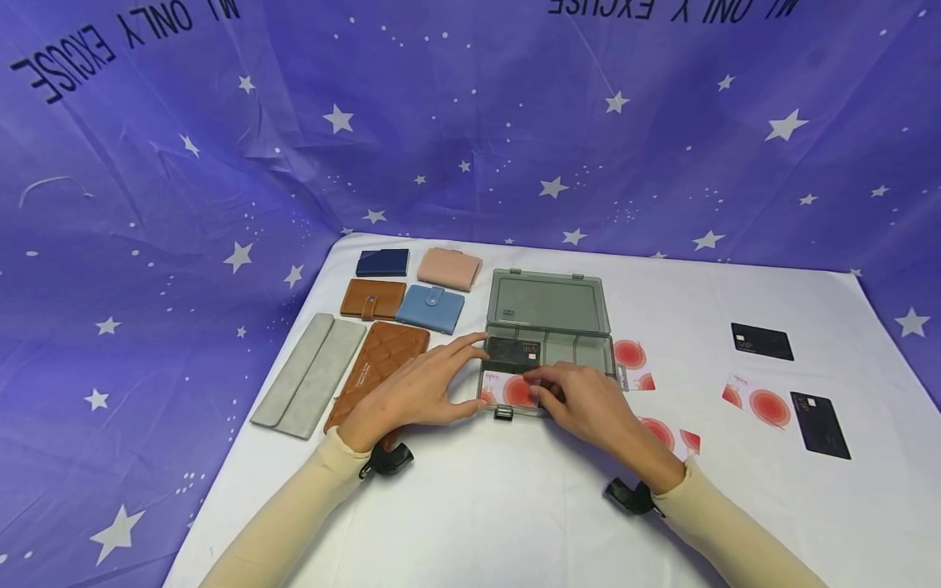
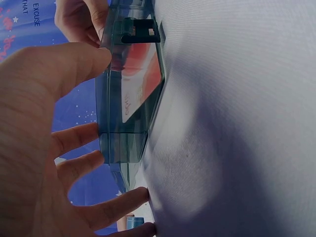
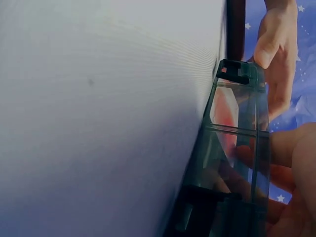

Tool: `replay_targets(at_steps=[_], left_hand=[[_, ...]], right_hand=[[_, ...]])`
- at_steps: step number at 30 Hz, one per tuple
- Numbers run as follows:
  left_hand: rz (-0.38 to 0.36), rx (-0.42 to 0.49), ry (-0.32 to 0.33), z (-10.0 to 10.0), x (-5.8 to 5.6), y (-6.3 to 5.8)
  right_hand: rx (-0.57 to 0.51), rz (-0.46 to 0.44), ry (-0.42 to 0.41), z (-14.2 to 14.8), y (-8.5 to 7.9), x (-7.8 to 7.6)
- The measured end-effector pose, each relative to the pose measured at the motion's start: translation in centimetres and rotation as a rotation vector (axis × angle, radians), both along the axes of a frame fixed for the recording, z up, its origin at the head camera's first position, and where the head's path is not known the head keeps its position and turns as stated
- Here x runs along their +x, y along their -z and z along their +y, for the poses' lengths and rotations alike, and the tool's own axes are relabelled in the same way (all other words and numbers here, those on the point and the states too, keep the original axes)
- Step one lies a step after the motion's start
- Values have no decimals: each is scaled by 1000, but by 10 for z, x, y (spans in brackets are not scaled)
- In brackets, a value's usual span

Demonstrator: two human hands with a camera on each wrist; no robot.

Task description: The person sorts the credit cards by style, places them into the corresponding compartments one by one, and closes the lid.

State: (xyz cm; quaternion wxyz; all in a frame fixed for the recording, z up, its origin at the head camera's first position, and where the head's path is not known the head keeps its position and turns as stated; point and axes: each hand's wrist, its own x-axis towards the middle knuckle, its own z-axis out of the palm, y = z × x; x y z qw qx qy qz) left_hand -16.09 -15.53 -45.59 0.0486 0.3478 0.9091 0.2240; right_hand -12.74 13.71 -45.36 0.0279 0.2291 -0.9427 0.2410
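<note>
A translucent grey-green plastic case (image 1: 577, 347) lies on the table with its lid folded back. In its left front compartment is a white card with red circles (image 1: 507, 389), tilted in the left wrist view. Behind that card sits a black VIP card (image 1: 513, 351). My right hand (image 1: 588, 407) has its fingers inside the case and pinches the red-and-white card by its right end. Along the case's left side, my left hand (image 1: 422, 384) steadies it with spread fingers, the thumb at the front left corner.
Left of the case lie a grey long wallet (image 1: 309, 376), a brown quilted wallet (image 1: 378, 367), a brown card holder (image 1: 372, 300), and blue, pink and navy ones. On the right are black cards (image 1: 762, 341) and red-and-white cards (image 1: 757, 403), some partly under my right arm.
</note>
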Motion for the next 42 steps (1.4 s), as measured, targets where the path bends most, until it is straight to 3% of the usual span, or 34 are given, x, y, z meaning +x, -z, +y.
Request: replay_targets(at_steps=[6, 16, 23, 30, 35, 38, 42], left_hand=[[0, 3, -2, 0, 0, 0], [17, 14, 5, 0, 0, 0], [15, 8, 1, 0, 0, -1], [8, -2, -4, 1, 1, -1], [4, 4, 0, 1, 1, -1], [6, 7, 4, 1, 1, -1], [8, 2, 4, 2, 1, -1]], right_hand=[[36, 9, -2, -1, 0, 2], [1, -26, 3, 3, -3, 1], [-97, -33, -34, 23, -21, -3], [-218, 75, -27, 67, -35, -19], [-196, 112, 31, 106, -29, -38], [-156, 94, 32, 128, -18, -53], [-126, -12, -26, 146, -6, -66]])
